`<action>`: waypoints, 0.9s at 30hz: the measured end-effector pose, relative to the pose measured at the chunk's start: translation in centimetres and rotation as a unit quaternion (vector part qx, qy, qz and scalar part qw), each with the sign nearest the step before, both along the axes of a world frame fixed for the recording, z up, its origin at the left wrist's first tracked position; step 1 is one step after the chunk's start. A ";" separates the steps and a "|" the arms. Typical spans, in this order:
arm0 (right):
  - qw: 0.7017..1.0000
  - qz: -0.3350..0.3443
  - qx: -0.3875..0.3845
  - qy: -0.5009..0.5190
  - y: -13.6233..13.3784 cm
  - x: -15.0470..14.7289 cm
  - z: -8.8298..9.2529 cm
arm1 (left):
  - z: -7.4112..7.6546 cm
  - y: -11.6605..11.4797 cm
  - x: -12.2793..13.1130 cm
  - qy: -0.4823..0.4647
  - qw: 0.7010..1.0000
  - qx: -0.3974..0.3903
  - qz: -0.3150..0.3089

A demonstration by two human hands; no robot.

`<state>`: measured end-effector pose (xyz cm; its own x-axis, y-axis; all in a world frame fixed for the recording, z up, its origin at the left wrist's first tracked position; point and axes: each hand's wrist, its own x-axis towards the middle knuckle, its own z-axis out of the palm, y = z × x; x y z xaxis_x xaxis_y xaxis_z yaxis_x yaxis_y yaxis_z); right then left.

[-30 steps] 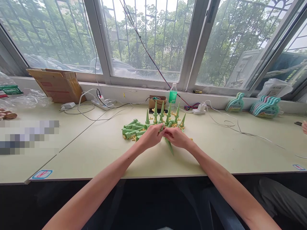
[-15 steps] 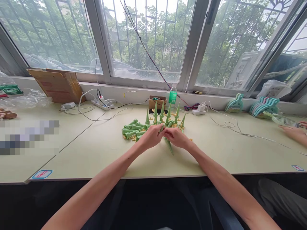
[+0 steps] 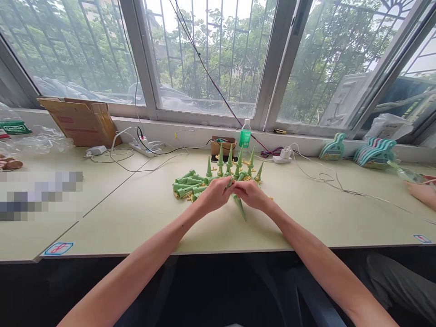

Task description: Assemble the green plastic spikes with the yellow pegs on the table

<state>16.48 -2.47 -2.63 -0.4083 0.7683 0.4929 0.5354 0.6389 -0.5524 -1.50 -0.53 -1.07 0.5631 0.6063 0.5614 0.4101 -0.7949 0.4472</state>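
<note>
My left hand point(image 3: 218, 190) and my right hand point(image 3: 251, 193) meet over the table, fingers closed together. A green plant watering spike point(image 3: 240, 210) sticks out beneath them, its point slanting down toward me. Some green also shows at my left fingertips; the fingers hide how the pieces join. Just behind stand several upright green watering spikes point(image 3: 220, 160) with yellow valves. To the left of my hands lies a pile of green watering spikes point(image 3: 185, 185), tipped on their sides.
Behind the spikes are a small cardboard box point(image 3: 222, 146) and a green-labelled bottle point(image 3: 245, 135). White cables point(image 3: 330, 178) cross the table. Teal hangers point(image 3: 374, 153) stand at right, near another person's hand point(image 3: 422, 193). A large carton point(image 3: 80, 121) leans by the window.
My hands and the spike stay almost in place. At the far right, the other person's hand has drawn back rightward with the clear-and-green item.
</note>
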 end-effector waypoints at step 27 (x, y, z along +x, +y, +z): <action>1.000 0.000 -0.012 0.012 0.2 0.1 -0.2 | -0.1 0.1 -0.2 0.004 1.000 -0.001 -0.030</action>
